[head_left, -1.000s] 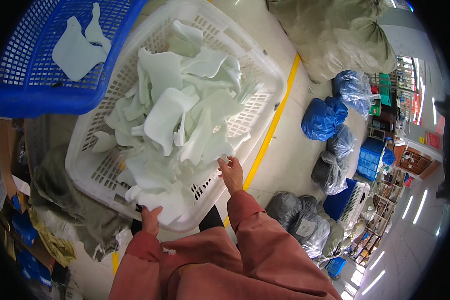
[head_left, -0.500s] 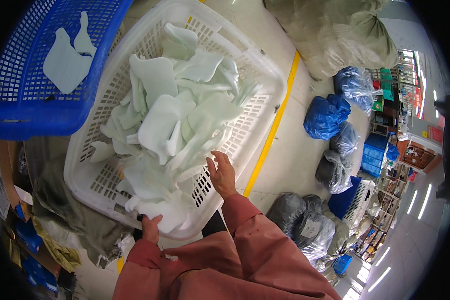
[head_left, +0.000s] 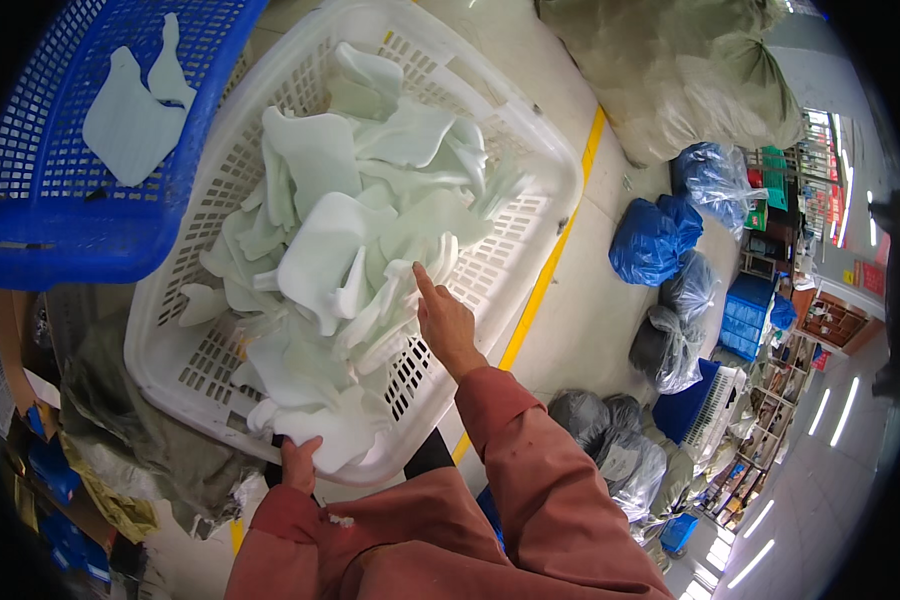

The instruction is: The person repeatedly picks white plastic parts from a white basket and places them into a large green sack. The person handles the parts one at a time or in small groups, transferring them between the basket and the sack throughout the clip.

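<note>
A white plastic basket (head_left: 545, 235) holds a heap of pale, curved foam-like pieces (head_left: 315, 250). My left hand (head_left: 298, 465) is closed over the near rim of this basket, beside a white piece at the bottom of the heap; its fingertips are partly hidden. Above the right side of the basket, my right hand (head_left: 446, 322) has its index finger stretched toward the edges of some stacked pieces (head_left: 385, 335). Its other fingers are curled a little, and nothing shows in it. Whether the fingertip touches a piece I cannot tell.
A blue basket (head_left: 70, 245) with two flat pale pieces (head_left: 135, 120) overlaps the white one at the upper left. Grey-green cloth (head_left: 120, 400) lies at left. Beyond a yellow floor line (head_left: 540, 290) are blue bags (head_left: 645, 240), dark bags (head_left: 610, 430) and a large sack (head_left: 670, 80).
My right hand has moved up and slightly farther over the heap, its index finger now stretched out. My left hand stays at the near rim. The view has shifted slightly.
</note>
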A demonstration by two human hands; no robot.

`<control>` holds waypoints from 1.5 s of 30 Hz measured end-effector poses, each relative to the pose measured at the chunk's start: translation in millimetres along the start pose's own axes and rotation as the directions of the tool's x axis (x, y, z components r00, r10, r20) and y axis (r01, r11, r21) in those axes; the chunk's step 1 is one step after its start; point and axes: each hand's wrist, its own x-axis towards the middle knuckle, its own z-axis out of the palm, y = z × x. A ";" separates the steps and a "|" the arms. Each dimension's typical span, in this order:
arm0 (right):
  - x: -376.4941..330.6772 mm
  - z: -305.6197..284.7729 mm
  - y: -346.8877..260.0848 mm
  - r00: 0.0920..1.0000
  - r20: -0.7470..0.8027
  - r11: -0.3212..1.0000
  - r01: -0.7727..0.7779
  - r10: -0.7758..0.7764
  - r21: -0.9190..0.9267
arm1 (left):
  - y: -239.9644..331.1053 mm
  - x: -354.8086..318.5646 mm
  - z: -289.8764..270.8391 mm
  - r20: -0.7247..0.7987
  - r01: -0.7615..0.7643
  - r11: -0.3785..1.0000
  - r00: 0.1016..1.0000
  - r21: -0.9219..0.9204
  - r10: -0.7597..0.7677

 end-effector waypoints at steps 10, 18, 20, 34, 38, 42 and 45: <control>-5.7 -12.6 21.0 0.996 0.066 0.998 -0.054 0.057 -0.035 | 8.8 -5.3 3.1 0.025 0.005 1.000 1.000 0.010 -0.005; -72.3 -79.3 0.2 0.972 -0.233 0.979 0.025 0.023 0.203 | 15.7 -11.9 2.4 0.058 -0.025 0.999 0.998 -0.035 0.027; -92.0 -97.8 -5.9 0.954 -0.301 0.973 0.083 -0.016 0.214 | 16.0 -12.4 1.9 0.074 -0.019 0.999 0.997 -0.035 0.022; -122.7 -222.7 -105.8 0.666 -0.715 0.906 0.409 -0.212 0.112 | 6.9 -15.3 -16.3 0.124 -0.111 0.989 0.985 -0.103 0.123; -86.7 -272.1 -174.1 0.400 -0.823 0.831 0.537 -0.403 -0.146 | 2.4 -17.9 -22.6 0.103 -0.127 0.984 0.985 -0.124 0.140; -35.9 -302.3 -246.9 0.415 -0.746 0.752 0.636 -0.521 -0.172 | 6.6 -22.3 -25.0 0.097 -0.106 0.983 0.988 -0.153 0.122; -28.6 -289.5 -261.6 0.452 -0.482 0.600 0.772 -0.751 -0.210 | 11.4 -23.3 -24.7 0.110 -0.099 0.980 0.987 -0.170 0.119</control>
